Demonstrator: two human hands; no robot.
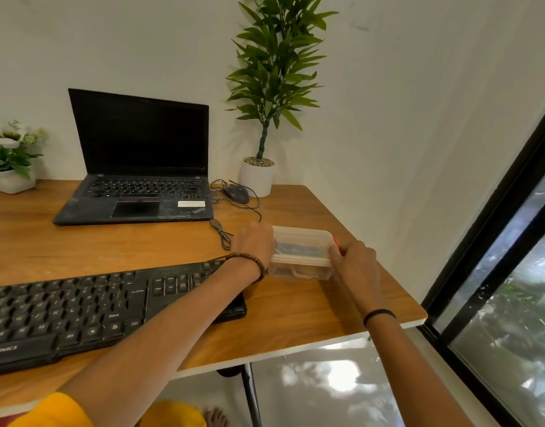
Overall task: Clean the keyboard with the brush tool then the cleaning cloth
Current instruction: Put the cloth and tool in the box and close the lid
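Note:
A black keyboard (80, 306) lies at the near left of the wooden desk (311, 306). To its right stands a clear plastic container (302, 251) with a lid; dark and pale things show dimly inside. My left hand (254, 245) grips the container's left end, its forearm crossing the keyboard's right end. My right hand (354, 263) holds the container's right end at the lid's edge, and a small red thing (336, 241) shows just above its fingers. Brush and cloth cannot be made out.
An open black laptop (135, 180) sits at the back, with a wired mouse (236, 193) and its coiled cable to its right. A potted plant (258, 177) stands in the back corner, a white flower pot (9, 180) at far left. The desk's right edge is close.

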